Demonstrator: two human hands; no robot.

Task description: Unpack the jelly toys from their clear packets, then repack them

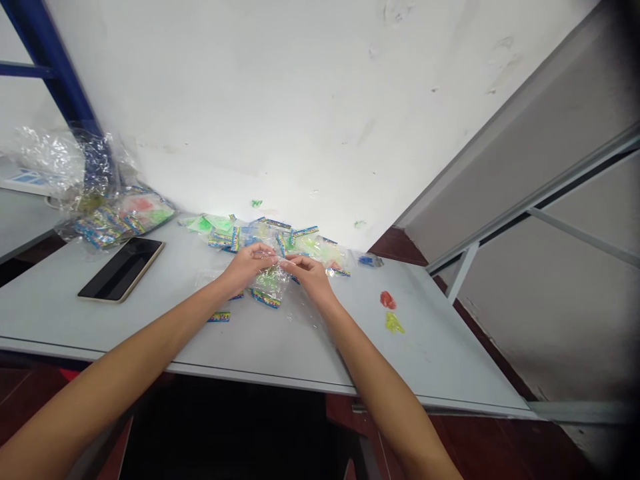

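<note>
Both my hands meet above the middle of the table, pinching the top edge of a small clear plastic packet (pixel 270 281). Something pale green shows inside it, and a blue and yellow printed strip runs along its lower end. My left hand (pixel 251 267) grips it from the left with closed fingers. From the other side my right hand (pixel 309 275) holds it, thumb and fingertips together. Similar packets (pixel 313 245) with printed strips lie heaped just behind my hands. A loose printed strip (pixel 219 317) rests on the table below my left wrist.
A black-screened phone (pixel 121 270) lies on the grey table (pixel 240 350) at left, near a large clear bag (pixel 107 223) of packets. On the right are a red piece (pixel 387 300) and a yellow piece (pixel 395 323). A white wall (pixel 280 107) stands behind.
</note>
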